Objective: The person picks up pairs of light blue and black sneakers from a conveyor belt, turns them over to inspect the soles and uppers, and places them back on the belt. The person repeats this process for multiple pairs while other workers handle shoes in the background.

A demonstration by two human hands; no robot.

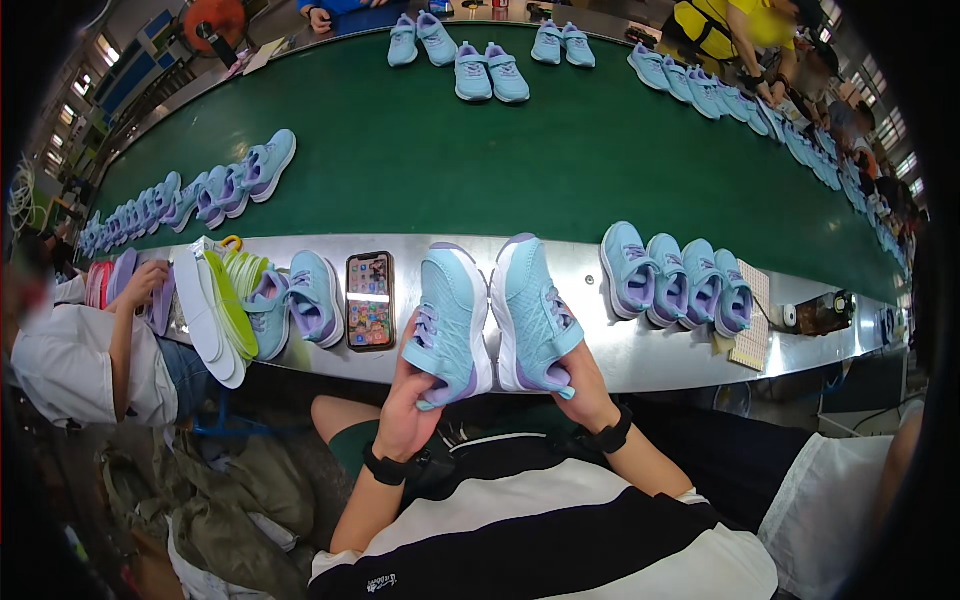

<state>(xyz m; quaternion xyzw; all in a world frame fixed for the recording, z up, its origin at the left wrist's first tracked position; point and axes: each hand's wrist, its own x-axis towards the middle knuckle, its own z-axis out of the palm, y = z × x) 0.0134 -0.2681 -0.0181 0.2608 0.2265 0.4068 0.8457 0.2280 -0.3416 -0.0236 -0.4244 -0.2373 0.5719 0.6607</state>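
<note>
My left hand [404,412] is closed round the heel of a light blue sneaker [448,310] with lavender laces and a white sole. The matching sneaker [527,310] is in my right hand [588,385], gripped at its heel too. I hold both in front of me at the metal edge, toes pointing away and soles side by side, nearly touching. My fingers are partly hidden behind the shoes. Left of them lies a phone [371,300] with a lit screen, and beyond it a pair of similar sneakers [316,300].
A green work surface [380,170] runs behind the metal ledge [560,250]. Sneakers [678,275] stand in a row at right, beside a paper pad [750,330]. White and green insoles [215,320] are stacked at left. Co-workers sit on both sides; another [740,35] handles shoes at far right.
</note>
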